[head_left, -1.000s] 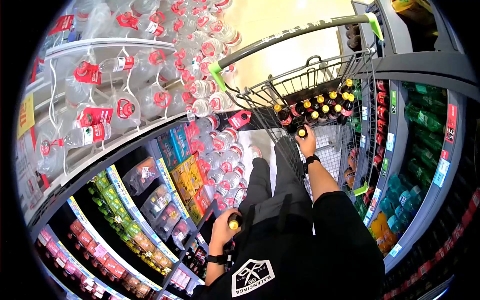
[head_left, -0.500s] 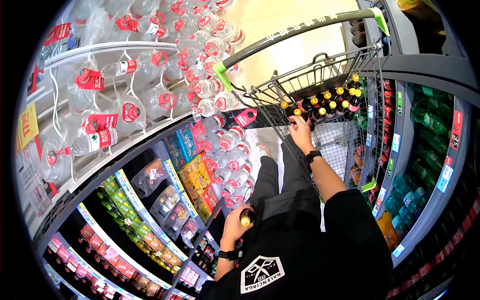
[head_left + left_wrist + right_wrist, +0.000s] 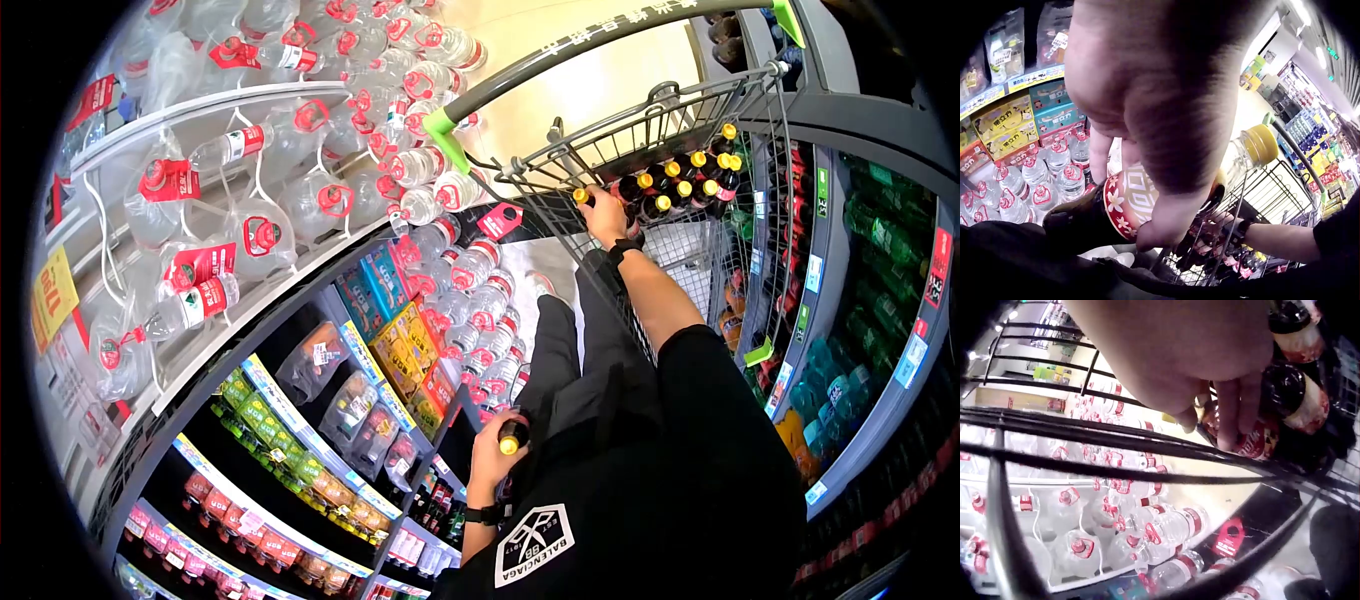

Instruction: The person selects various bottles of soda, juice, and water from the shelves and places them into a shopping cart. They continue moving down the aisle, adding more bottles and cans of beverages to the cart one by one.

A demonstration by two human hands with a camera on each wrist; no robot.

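Note:
In the head view my left hand (image 3: 490,452) grips a dark bottle (image 3: 514,437) with a yellow cap, low beside my leg. The left wrist view shows its red-and-cream flowered label (image 3: 1127,206), with fingers and thumb wrapped round it and the bottle lying tilted. My right hand (image 3: 605,218) reaches into the shopping cart, at the left end of a group of similar yellow-capped bottles (image 3: 690,183). There its fingers curl about a red-labelled bottle (image 3: 1257,447), partly hidden under the hand. A yellow cap (image 3: 583,197) shows beside the thumb side.
The cart's handle (image 3: 520,70) arches over the far side, and its wire wall (image 3: 1116,465) crosses in front of the right hand. Large water bottles (image 3: 480,300) stand stacked on the left. Drink shelves (image 3: 270,430) flank me, with green bottles (image 3: 890,240) on the right.
My right hand has moved farther into the cart and toward its far left corner, where a bottle it held by the top now stands among the others. The left hand keeps its bottle.

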